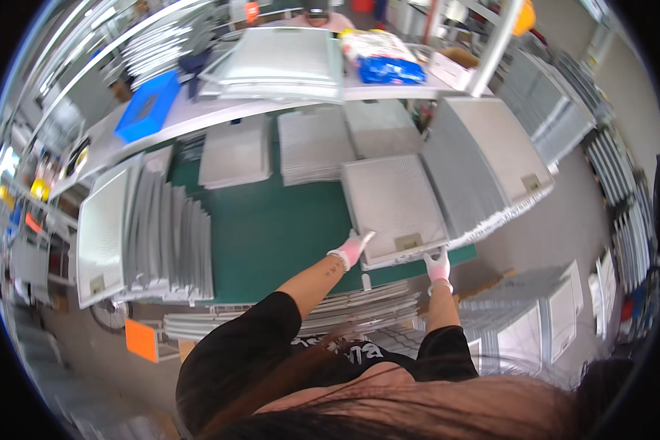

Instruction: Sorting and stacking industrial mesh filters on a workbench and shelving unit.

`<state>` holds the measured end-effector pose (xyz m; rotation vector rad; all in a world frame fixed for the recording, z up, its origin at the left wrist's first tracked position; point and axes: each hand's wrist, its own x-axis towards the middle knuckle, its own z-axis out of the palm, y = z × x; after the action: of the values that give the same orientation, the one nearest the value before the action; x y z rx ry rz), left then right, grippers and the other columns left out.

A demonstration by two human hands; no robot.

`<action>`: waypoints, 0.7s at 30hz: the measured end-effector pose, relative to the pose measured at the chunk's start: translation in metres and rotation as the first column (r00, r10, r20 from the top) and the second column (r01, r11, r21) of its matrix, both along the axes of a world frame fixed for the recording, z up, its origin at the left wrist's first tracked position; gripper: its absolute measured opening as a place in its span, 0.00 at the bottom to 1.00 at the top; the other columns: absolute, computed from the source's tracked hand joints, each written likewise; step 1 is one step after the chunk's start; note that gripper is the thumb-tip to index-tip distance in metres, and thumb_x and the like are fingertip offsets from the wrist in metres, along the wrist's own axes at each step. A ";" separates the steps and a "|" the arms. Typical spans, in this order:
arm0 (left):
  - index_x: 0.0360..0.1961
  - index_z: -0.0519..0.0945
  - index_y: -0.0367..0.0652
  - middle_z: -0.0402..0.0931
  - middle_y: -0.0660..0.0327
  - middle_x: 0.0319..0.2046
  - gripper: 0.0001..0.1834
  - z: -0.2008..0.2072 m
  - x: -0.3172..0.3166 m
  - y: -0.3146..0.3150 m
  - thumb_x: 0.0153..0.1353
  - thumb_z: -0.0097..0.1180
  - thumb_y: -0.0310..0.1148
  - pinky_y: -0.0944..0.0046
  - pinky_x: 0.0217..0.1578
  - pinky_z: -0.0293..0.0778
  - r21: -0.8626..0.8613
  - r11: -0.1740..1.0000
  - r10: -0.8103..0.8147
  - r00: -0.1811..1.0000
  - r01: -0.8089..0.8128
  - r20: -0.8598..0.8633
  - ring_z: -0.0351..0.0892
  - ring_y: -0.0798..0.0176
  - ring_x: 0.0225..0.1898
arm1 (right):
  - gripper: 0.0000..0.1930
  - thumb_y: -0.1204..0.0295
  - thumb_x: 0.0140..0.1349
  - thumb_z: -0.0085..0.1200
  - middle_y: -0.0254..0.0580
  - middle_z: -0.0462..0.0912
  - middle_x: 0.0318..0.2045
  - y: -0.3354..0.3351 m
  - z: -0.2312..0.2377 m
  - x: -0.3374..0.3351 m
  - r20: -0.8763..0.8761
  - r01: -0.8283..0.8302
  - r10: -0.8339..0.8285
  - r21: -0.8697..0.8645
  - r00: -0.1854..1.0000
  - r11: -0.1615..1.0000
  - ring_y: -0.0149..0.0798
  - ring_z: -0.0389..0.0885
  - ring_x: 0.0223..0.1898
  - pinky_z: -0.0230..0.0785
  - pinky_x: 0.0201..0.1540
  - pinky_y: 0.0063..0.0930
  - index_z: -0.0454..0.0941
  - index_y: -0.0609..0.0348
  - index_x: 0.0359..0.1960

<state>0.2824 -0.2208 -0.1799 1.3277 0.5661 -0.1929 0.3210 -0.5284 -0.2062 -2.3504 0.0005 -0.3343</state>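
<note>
A flat silver mesh filter panel [392, 198] with a thin frame and a small tan patch lies at the right of the green tabletop, close to the front edge. My left hand [353, 248], in a white and pink glove, grips its near left corner, one finger showing on top. At the panel's front edge, my right hand [437, 266], gloved alike, holds the frame right of the middle; some of its fingers are hidden below. Just right of the panel rises a tall stack of similar panels [495, 147].
More mesh panels [235, 152] lie in low piles along the back of the green table [279, 235]. At the left, a row of panels [154, 235] stands on edge. A raised shelf behind bears a blue bin [147, 106] and a blue-white bag [385, 59]. Panels [359, 312] are stacked beneath the front edge.
</note>
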 end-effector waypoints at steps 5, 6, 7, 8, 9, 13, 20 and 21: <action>0.68 0.41 0.22 0.46 0.32 0.68 0.65 0.039 -0.062 0.036 0.49 0.68 0.55 0.58 0.70 0.48 0.300 0.953 -0.016 0.988 -0.032 0.155 0.45 0.44 0.72 | 0.30 0.67 0.58 0.59 0.60 0.76 0.54 0.071 0.023 -0.038 -0.364 0.351 -0.232 0.305 0.902 0.886 0.49 0.78 0.51 0.69 0.56 0.38 0.67 0.75 0.58; 0.69 0.44 0.24 0.46 0.35 0.69 0.58 0.051 -0.081 0.040 0.55 0.64 0.54 0.57 0.70 0.46 0.390 0.920 -0.121 0.977 0.044 0.177 0.43 0.45 0.73 | 0.27 0.69 0.60 0.56 0.60 0.75 0.56 0.081 0.042 -0.062 -0.500 0.504 -0.229 0.532 0.835 0.680 0.45 0.77 0.51 0.69 0.55 0.39 0.68 0.77 0.56; 0.69 0.47 0.26 0.47 0.37 0.70 0.52 0.091 -0.114 0.042 0.60 0.59 0.53 0.57 0.70 0.45 0.356 0.930 -0.171 0.963 0.088 0.209 0.44 0.45 0.73 | 0.22 0.71 0.60 0.55 0.58 0.77 0.51 0.079 0.024 -0.078 -0.496 0.553 -0.298 0.518 0.816 0.652 0.44 0.78 0.47 0.70 0.52 0.38 0.71 0.76 0.52; 0.69 0.49 0.26 0.47 0.38 0.70 0.48 0.117 -0.147 0.061 0.63 0.55 0.53 0.57 0.71 0.45 0.440 0.877 -0.316 0.922 0.193 0.225 0.45 0.46 0.73 | 0.17 0.73 0.60 0.53 0.56 0.80 0.46 0.088 0.006 -0.091 -0.491 0.592 -0.354 0.511 0.796 0.624 0.43 0.80 0.42 0.71 0.48 0.38 0.75 0.75 0.48; 0.68 0.52 0.26 0.49 0.39 0.69 0.45 0.141 -0.183 0.092 0.65 0.52 0.53 0.58 0.71 0.46 0.486 0.816 -0.465 0.855 0.313 0.229 0.47 0.47 0.72 | 0.15 0.75 0.59 0.51 0.53 0.80 0.42 0.116 -0.006 -0.110 -0.381 0.472 -0.298 0.538 0.875 0.699 0.42 0.79 0.39 0.71 0.46 0.36 0.75 0.73 0.46; 0.65 0.63 0.32 0.70 0.49 0.60 0.30 0.295 -0.361 0.212 0.71 0.46 0.45 0.63 0.64 0.60 0.237 0.794 -0.606 0.709 0.559 0.360 0.67 0.57 0.63 | 0.19 0.72 0.62 0.50 0.46 0.75 0.45 0.225 0.004 -0.207 -0.441 -0.077 0.471 0.662 0.764 0.746 0.39 0.75 0.44 0.71 0.47 0.34 0.70 0.65 0.54; 0.62 0.69 0.34 0.75 0.50 0.56 0.35 0.387 -0.555 0.491 0.57 0.65 0.41 0.63 0.58 0.67 0.833 0.015 0.349 0.784 -0.552 0.513 0.73 0.59 0.56 | 0.25 0.64 0.69 0.50 0.43 0.71 0.58 0.498 0.227 -0.282 0.065 -0.555 0.953 0.824 0.295 0.115 0.37 0.71 0.58 0.68 0.58 0.32 0.65 0.62 0.63; 0.63 0.66 0.32 0.73 0.48 0.57 0.39 0.381 -0.553 0.504 0.58 0.64 0.45 0.62 0.59 0.66 0.796 0.243 0.421 0.800 -0.554 0.428 0.72 0.57 0.58 | 0.25 0.65 0.69 0.50 0.43 0.71 0.59 0.531 0.243 -0.285 0.137 -0.546 0.944 0.836 0.301 0.052 0.38 0.71 0.59 0.68 0.58 0.32 0.64 0.62 0.64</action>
<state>-0.2706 0.2827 0.2011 2.1120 1.0354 0.8932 0.0363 0.0023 0.0367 -1.1113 -0.7851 0.7290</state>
